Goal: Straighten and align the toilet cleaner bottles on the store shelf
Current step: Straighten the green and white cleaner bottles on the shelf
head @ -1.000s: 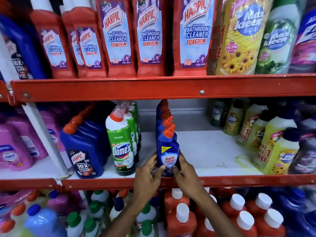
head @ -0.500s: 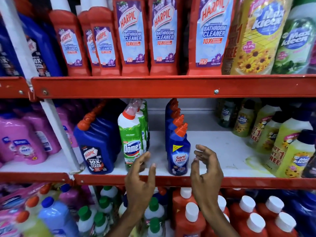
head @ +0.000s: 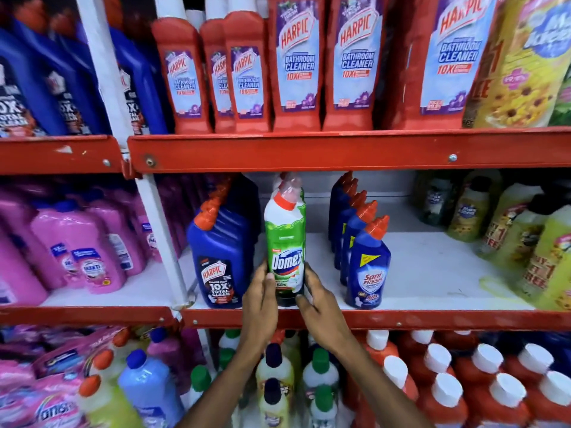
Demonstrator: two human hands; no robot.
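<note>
Store shelf (head: pixel 401 318), both hands gripping Domex btl (head: pixel 285 242)

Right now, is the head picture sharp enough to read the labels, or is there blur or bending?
Head view: the Domex bottle between the left hand and right hand reads clearly; edges smear, the pink bottles blurred; wide-angle bending curves the red shelf rail.

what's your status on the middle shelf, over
Left hand and right hand cupping front Domex bottle, upright at shelf edge. Nothing in the way.
</note>
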